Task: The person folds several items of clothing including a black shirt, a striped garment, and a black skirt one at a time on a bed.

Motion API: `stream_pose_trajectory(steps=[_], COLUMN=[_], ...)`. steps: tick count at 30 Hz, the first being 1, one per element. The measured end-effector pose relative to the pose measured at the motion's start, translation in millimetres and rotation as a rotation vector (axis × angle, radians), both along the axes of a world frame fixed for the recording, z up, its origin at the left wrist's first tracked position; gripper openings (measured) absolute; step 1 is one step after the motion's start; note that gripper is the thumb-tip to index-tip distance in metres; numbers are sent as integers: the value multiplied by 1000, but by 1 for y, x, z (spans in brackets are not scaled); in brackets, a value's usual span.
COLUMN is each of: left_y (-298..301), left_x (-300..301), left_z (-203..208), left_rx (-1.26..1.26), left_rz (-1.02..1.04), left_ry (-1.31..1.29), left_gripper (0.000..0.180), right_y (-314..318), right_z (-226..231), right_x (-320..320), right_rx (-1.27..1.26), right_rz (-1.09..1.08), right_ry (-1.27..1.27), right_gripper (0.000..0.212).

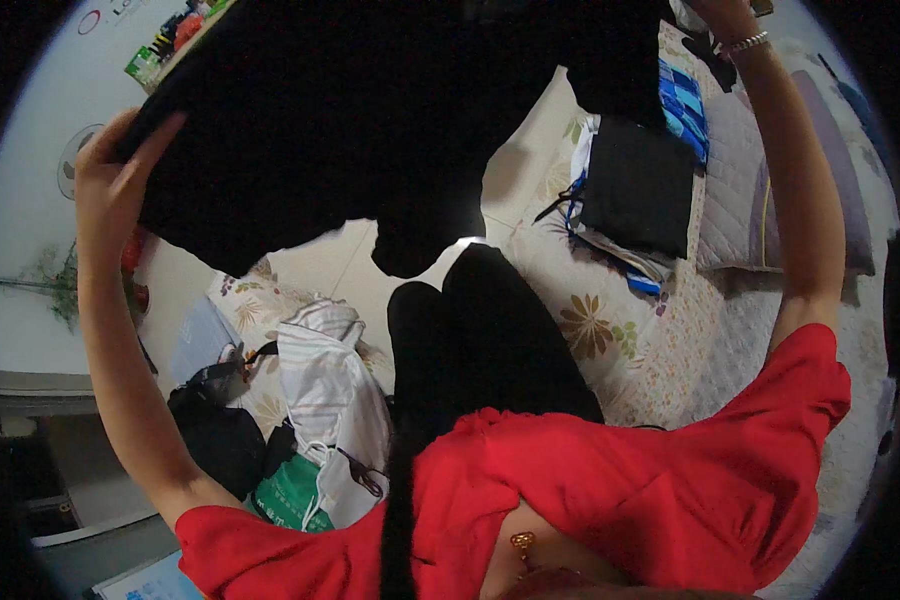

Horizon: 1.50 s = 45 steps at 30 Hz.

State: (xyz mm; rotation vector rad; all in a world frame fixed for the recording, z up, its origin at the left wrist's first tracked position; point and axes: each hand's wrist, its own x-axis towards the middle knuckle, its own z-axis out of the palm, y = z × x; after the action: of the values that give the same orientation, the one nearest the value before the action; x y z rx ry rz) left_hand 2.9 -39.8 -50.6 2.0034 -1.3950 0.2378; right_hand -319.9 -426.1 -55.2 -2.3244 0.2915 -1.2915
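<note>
A large black cloth (350,110), perhaps a garment, hangs spread out in front of me, with an uneven lower edge. At its left side my left hand (120,165) is closed on the cloth, thumb in front. High at the right, my right hand (725,18) is raised near the cloth's other side. The top edge of the picture cuts off its fingers, so its grip is hidden. Beneath the cloth's right part lies a folded black garment (638,190) on a stack of folded clothes, with blue and white edges showing.
A striped white garment (320,335), a green bag (288,492) and a black bag (220,440) lie to the left of my legs. On the right are a quilted lilac cushion (732,190) and a blue checked cloth (682,110). A flower-patterned cover (590,325) lies under the stack.
</note>
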Motion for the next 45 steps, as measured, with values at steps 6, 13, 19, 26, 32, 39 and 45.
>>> stream_pose_trajectory(steps=[6, 13, 19, 26, 32, 39, 45], left_y=[14, 40, 141, 201, 188, 122, 115], left_x=[5, -12, -93, -156, -126, -109, -82], left_z=[14, 11, -37, -275, -380, -517, -527], left_rx=[-59, 101, 345, 974, 909, 719, 365], left_rz=[-32, 64, 41, -491, -223, 365, 500], left_ry=[-161, -30, 222, 590, 1168, 813, 1876], left_gripper=[22, 29, 30, 43, 23, 77, 58], right_y=[2, 35, 89, 180, 149, 125, 142], right_z=[-1, -9, -45, -267, -387, -511, -510], right_x=[3, -4, -114, -163, -176, -108, -112], right_rx=[82, -226, -226, 592, 1155, 1407, 1712], right_rz=[129, -76, 413, 881, 692, -17, 27], right_ry=[41, 76, 557, 1292, 1190, 1076, 590], right_gripper=[27, 24, 24, 30, 37, 39, 54])
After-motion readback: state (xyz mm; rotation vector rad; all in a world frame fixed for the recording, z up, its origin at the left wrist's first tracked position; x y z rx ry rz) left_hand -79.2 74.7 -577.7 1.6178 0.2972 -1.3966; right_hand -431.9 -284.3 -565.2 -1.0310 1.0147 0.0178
